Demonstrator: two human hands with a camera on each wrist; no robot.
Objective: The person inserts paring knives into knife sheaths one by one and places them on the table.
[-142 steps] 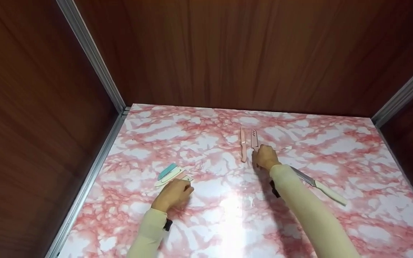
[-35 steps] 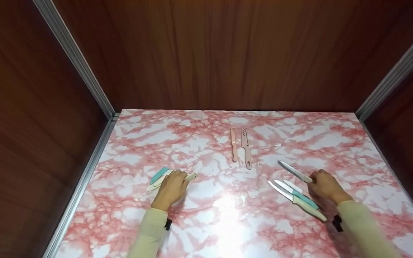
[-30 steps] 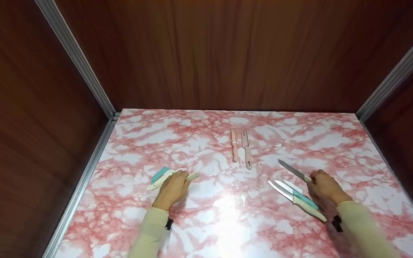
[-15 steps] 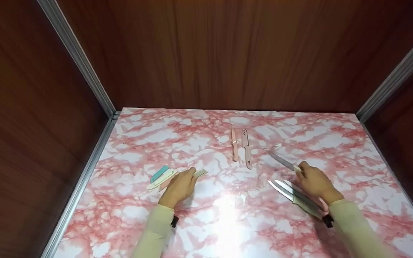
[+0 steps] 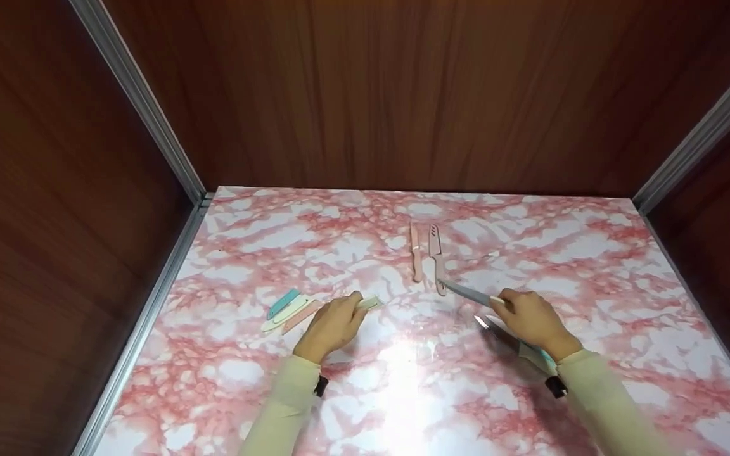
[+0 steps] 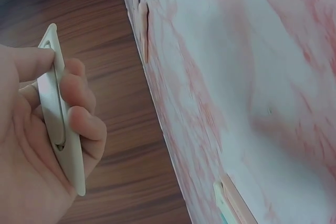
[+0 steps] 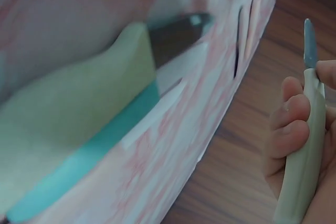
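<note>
My left hand (image 5: pixel 333 326) holds a cream knife sheath (image 6: pixel 56 108), thumb on one side and fingers curled behind it. My right hand (image 5: pixel 533 320) grips the cream handle (image 7: pixel 303 156) of a knife, whose bare blade (image 5: pixel 469 292) points left toward the sheath, with a gap between them. Left of my left hand lie a teal sheath (image 5: pixel 285 303), a cream sheath (image 5: pixel 273 325) and a pink sheath (image 5: pixel 300 318). Beneath my right forearm lie a cream-handled knife (image 7: pixel 79 98) and a teal-handled knife (image 7: pixel 86 158), partly hidden in the head view.
Farther back on the pink-and-white marbled table (image 5: pixel 263 240), a slim pink knife (image 5: pixel 416 256) and a wider pink knife in its slotted sheath (image 5: pixel 435 244) lie side by side. Brown wooden panels (image 5: pixel 377 95) stand behind and at both sides.
My right hand has carried the cream-handled knife leftward from beside the other knives. My left hand has moved right with the cream sheath, away from the other sheaths, uncovering the pink one.
</note>
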